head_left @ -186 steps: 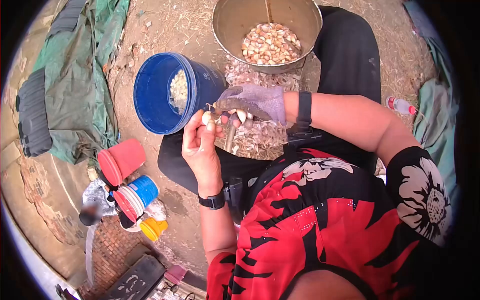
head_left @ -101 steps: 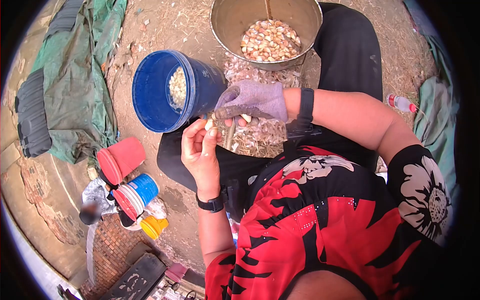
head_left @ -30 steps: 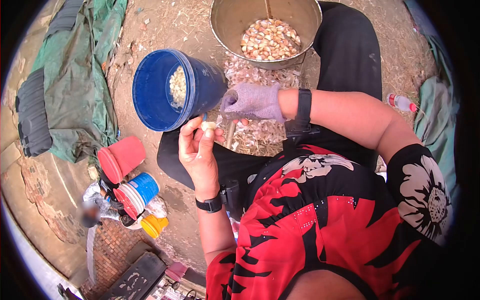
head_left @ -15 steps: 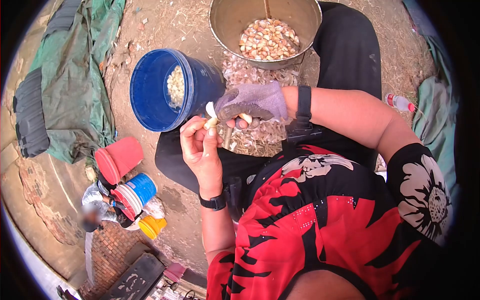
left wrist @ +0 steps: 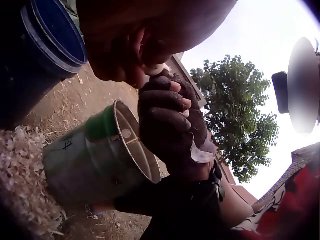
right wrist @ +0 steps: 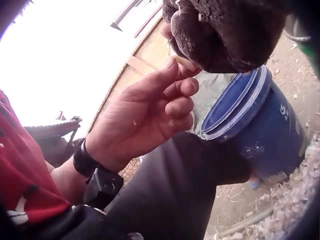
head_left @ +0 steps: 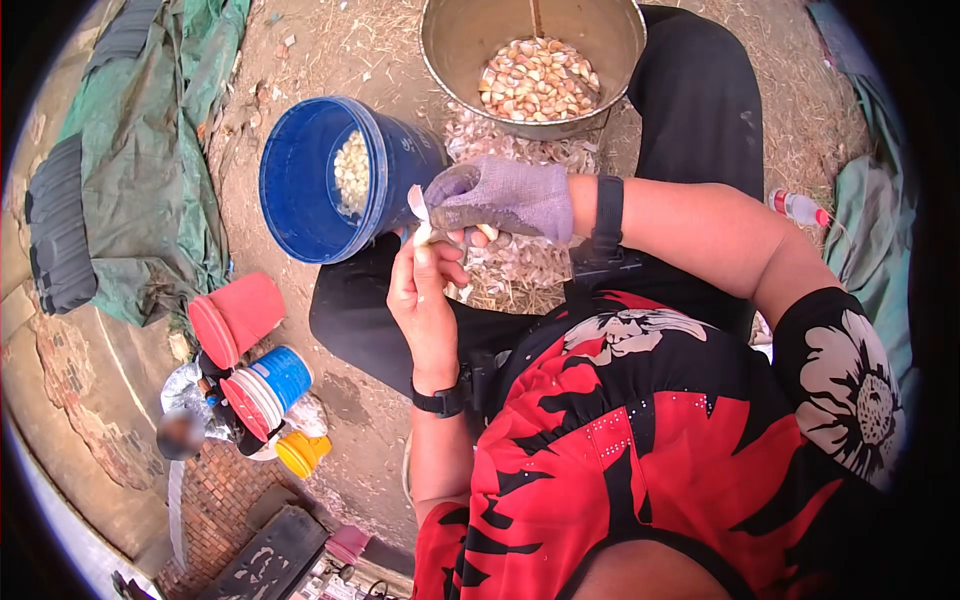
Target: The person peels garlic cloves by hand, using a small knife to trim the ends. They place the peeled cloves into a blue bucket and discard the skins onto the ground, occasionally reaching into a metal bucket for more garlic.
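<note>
My bare left hand [head_left: 428,312] pinches a pale garlic clove [head_left: 423,235] between thumb and fingers. Against that clove work the thumb and finger of my right hand [head_left: 515,200], which wears a purple-grey glove with a dark palm and bare fingertips. A thin strip of garlic skin [head_left: 417,202] sticks up where the hands meet. Another garlic clove [head_left: 487,231] is tucked in the right hand's curled fingers. In the right wrist view the held clove shows as a pale sliver between left thumb and glove. A bit of skin [left wrist: 200,152] clings near the gloved wrist in the left wrist view.
A blue bucket [head_left: 285,135] with peeled cloves stands left of the hands. Beyond the right hand is a metal pail [head_left: 455,85] of unpeeled cloves. Shed skins [head_left: 520,265] litter the ground below. A person [head_left: 190,400] sits near stacked buckets [head_left: 280,378] at left.
A second ago the gloved hand was turned away from the bare hand; now its thumb is back at the clove. The left hand has shifted right, and a skin strip has lifted.
</note>
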